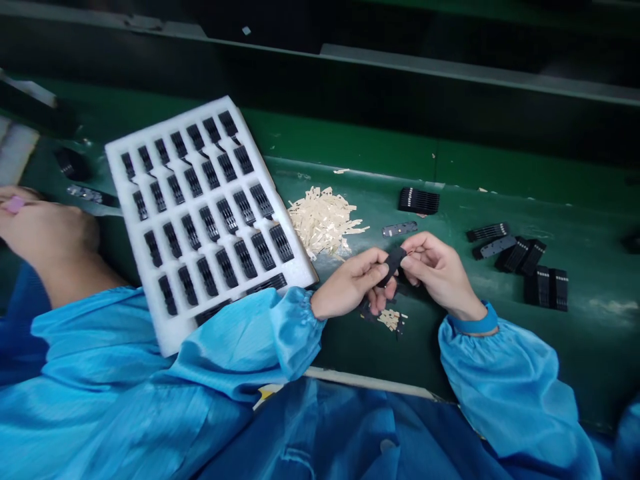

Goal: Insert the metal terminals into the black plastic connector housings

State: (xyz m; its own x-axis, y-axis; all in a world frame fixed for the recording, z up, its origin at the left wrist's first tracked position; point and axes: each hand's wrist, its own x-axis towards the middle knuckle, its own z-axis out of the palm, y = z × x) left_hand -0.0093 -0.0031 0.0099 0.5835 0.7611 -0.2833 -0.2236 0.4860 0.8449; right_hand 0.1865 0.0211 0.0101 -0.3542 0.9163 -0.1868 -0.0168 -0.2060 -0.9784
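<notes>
Left grip (350, 283) and right grip (440, 267), both clamped at the fingertips on one matte black rectangular strip (395, 263), just right of a white slotted foam tray (167, 130).

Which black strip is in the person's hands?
The black strip pinched between left hand and right hand, lifted off the green bench; the others lie in the white foam tray or on the bench.

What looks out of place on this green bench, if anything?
A small scatter of cream strips lies on the green bench just below the left hand, apart from the main pile, so it looks spilled.
</notes>
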